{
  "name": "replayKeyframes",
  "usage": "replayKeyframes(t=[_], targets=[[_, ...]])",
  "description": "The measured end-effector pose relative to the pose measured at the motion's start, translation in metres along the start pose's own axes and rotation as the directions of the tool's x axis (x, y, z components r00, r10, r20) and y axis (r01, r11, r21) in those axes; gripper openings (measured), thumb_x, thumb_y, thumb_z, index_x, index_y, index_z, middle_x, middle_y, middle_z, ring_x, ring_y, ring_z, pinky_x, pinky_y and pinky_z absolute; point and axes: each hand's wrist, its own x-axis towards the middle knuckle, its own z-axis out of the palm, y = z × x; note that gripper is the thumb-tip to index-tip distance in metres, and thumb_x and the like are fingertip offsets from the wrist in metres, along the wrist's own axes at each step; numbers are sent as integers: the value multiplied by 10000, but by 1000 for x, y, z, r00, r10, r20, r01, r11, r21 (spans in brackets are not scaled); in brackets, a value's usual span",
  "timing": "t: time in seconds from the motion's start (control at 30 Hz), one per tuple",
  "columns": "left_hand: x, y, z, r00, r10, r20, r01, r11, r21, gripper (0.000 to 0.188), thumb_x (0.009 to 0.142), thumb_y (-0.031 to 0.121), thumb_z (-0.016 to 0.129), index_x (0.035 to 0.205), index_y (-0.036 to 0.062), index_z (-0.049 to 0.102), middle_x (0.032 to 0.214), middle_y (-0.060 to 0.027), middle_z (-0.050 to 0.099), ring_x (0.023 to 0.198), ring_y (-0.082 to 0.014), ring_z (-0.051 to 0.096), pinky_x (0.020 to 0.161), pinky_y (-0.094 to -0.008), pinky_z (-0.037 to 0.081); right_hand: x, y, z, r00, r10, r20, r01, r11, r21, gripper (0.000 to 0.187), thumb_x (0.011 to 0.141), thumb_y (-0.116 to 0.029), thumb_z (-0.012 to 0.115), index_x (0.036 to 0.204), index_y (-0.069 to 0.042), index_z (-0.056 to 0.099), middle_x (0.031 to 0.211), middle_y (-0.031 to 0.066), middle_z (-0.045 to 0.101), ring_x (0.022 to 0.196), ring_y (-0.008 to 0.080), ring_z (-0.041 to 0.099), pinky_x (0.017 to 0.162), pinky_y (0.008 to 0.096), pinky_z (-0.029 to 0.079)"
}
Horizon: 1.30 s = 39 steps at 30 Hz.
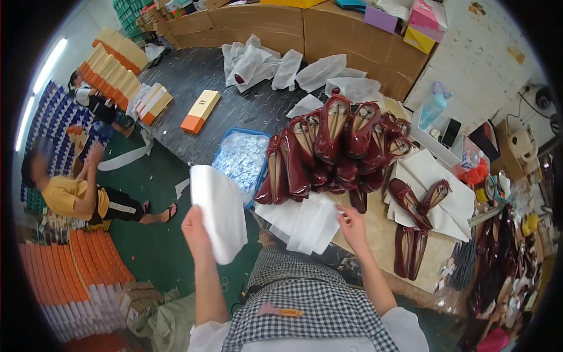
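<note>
White paper point(220, 220) is what the left hand point(196, 227) has, held up just past the table's near edge, thumb and fingers pinching its left side. The right hand point(352, 227) is over at the loose sheets point(319, 223) by the near edge, with its thumb and index finger close together at a corner; can't tell if they're actually gripping any. Progress-wise I'd call it partway: several crumpled white bundles point(252, 63) sit along the far edge of the table point(182, 73), one with a bit of dark red poking out, but there's a big heap of dark red shoes point(326, 151) in the middle with no paper around them. Two more pairs are bare too, one on white sheets point(431, 167) toward the right and one pair point(402, 252) near the near right edge. As for space, the nicest open stretch is toward the far left, around the lone orange-and-cream box point(200, 111). Near the hands it's tight, with the blue tray point(233, 130) of little packets on the left edge touching the heap. Cardboard point(252, 26) blocks the far edge, while past the left edge there's open green floor point(132, 188).
</note>
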Motion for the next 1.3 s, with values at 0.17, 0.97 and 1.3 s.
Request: replayKeyframes(t=[0.17, 0.97, 1.3], targets=[[-19, -27, 32, 921, -61, 384, 14, 992, 123, 220, 892, 126, 577, 746, -32, 621, 745, 9, 573, 625, -33, 467, 537, -212, 368, -16, -101, 46, 945, -189, 268, 69, 913, 403, 248, 873, -174, 601, 1079, -37, 610, 915, 59, 672, 793, 124, 622, 674, 269, 492], [253, 9, -12, 516, 428, 742, -761, 626, 168, 97, 774, 85, 683, 786, 22, 611, 664, -107, 525, 501, -252, 507, 451, -337, 388, 115, -186, 208, 932, -357, -70, 280, 827, -487, 208, 749, -146, 676, 950, -101, 650, 964, 74, 628, 970, 241, 560, 804, 382, 442], [287, -65, 34, 324, 314, 892, -688, 726, -6, 71, 793, 59, 620, 833, 2, 635, 704, -163, 564, 621, -344, 555, 558, -393, 425, 94, -59, 170, 921, -194, -339, -237, 412, -880, 405, 773, -193, 560, 1177, -171, 564, 1329, 136, 442, 1127, 343, 459, 874, 465, 412]])
